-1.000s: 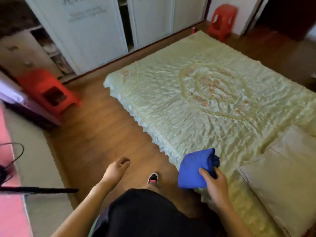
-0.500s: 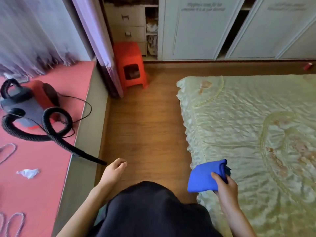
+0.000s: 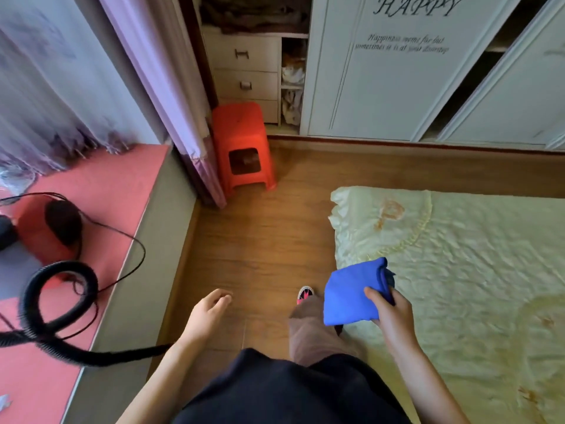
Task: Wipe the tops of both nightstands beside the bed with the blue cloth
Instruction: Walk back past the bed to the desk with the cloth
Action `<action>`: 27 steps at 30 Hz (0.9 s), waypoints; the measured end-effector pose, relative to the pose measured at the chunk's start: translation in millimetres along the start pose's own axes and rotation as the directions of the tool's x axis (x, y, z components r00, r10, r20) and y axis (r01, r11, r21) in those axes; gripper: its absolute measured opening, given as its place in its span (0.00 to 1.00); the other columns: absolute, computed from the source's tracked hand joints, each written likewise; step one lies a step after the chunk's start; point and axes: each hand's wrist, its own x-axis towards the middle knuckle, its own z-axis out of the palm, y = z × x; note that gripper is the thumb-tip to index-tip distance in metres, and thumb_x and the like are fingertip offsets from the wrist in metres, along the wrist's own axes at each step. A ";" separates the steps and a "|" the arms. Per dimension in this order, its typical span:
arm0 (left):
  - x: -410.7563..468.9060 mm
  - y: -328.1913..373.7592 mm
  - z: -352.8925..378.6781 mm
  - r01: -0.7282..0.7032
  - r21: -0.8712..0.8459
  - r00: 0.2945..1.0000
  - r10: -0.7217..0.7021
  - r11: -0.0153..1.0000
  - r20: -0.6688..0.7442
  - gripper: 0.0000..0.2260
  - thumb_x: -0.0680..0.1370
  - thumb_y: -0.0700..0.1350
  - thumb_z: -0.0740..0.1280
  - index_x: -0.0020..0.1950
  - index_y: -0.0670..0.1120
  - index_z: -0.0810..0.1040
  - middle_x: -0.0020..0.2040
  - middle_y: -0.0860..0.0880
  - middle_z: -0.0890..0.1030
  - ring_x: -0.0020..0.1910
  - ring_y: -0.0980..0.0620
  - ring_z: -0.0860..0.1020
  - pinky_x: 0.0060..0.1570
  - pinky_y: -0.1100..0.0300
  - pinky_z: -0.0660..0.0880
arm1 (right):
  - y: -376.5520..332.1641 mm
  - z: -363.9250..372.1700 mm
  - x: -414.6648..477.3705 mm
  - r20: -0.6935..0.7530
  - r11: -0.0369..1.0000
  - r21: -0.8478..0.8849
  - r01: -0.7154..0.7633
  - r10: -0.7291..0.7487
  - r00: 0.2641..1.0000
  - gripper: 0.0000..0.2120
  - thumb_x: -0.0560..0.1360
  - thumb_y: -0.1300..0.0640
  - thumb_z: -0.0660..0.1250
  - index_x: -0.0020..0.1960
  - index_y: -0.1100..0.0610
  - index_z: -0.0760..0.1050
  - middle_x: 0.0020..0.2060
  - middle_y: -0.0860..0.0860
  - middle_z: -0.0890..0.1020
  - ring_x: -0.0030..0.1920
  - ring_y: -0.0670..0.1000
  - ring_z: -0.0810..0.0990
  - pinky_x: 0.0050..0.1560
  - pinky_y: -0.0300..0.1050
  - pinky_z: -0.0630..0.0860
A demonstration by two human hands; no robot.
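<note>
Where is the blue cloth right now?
In the head view, the blue cloth is folded in the right hand, low and right of centre, over the bed's near edge.

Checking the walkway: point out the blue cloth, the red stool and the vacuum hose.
blue cloth (image 3: 351, 293): head view, middle of the folded face.
red stool (image 3: 241, 130): head view, on its seat top.
vacuum hose (image 3: 33, 289): head view, left curve of the loop.
</note>
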 end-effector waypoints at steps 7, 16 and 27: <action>106.4 118.8 11.3 0.034 0.016 0.995 -0.032 0.999 -0.099 0.08 0.80 0.45 0.61 0.49 0.47 0.80 0.46 0.50 0.83 0.48 0.51 0.80 0.51 0.55 0.74 | -79.7 -6.8 136.5 0.017 0.997 -0.072 -0.034 0.036 0.999 0.01 0.73 0.60 0.71 0.43 0.56 0.79 0.41 0.56 0.82 0.46 0.60 0.80 0.46 0.54 0.75; 241.7 194.7 -7.7 0.157 -0.073 0.974 -0.166 0.985 -0.156 0.08 0.79 0.45 0.64 0.42 0.50 0.80 0.43 0.47 0.84 0.47 0.43 0.81 0.52 0.47 0.75 | -204.0 58.1 315.5 0.039 0.999 -0.028 -0.033 0.034 0.999 0.11 0.62 0.49 0.73 0.42 0.53 0.82 0.41 0.54 0.84 0.47 0.60 0.82 0.49 0.61 0.78; 530.7 438.2 -13.0 -0.061 0.076 0.991 0.051 0.995 0.126 0.10 0.71 0.55 0.63 0.40 0.55 0.82 0.41 0.49 0.85 0.44 0.48 0.82 0.51 0.50 0.76 | -330.5 77.1 504.3 -0.242 0.989 0.138 -0.060 0.093 0.966 0.10 0.73 0.60 0.72 0.54 0.58 0.80 0.51 0.60 0.84 0.52 0.63 0.83 0.53 0.61 0.78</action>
